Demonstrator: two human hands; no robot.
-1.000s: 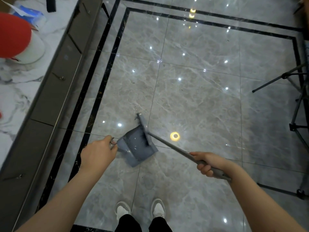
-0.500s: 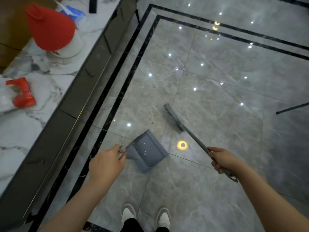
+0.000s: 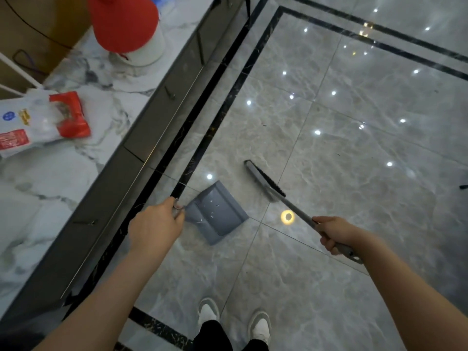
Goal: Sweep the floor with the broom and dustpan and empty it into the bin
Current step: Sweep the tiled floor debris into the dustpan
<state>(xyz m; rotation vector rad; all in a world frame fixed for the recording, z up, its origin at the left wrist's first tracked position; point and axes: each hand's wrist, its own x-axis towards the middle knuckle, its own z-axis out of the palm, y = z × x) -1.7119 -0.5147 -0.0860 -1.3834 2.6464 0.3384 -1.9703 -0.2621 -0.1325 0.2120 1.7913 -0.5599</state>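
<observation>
**Broom lifts clear of the pan for another pass**

Broom (image 3: 266,183) head, a second ago tucked into the mouth of the dustpan (image 3: 215,212), now sits out on the floor (image 3: 354,173) beyond the pan's open edge, well apart from it, bristles turned toward the pan. The pan has stayed close in front of the feet, near the black border strip, and a few pale specks show on its bed. That reads as one stroke finished and the next being set up: some dirt is collected, more tiny dark flecks lie scattered farther out on the tiles, and no bin is in view, so emptying looks some way off.

The view has also swung left since then, bringing more of the marble counter (image 3: 76,160) into sight, with a red-topped white pot (image 3: 131,29) and a plastic bag (image 3: 38,122) on it.

The right hand (image 3: 334,234) is clenched round the broom's grey handle near its top end, arm stretched forward and out to the right, the handle slanting down and left to the head. The left hand (image 3: 157,224) is closed on the pan's short handle, knuckles up, forearm reaching straight ahead, holding the pan low with its mouth facing the broom. Whether the pan's lip actually touches the tile I cannot tell.
</observation>
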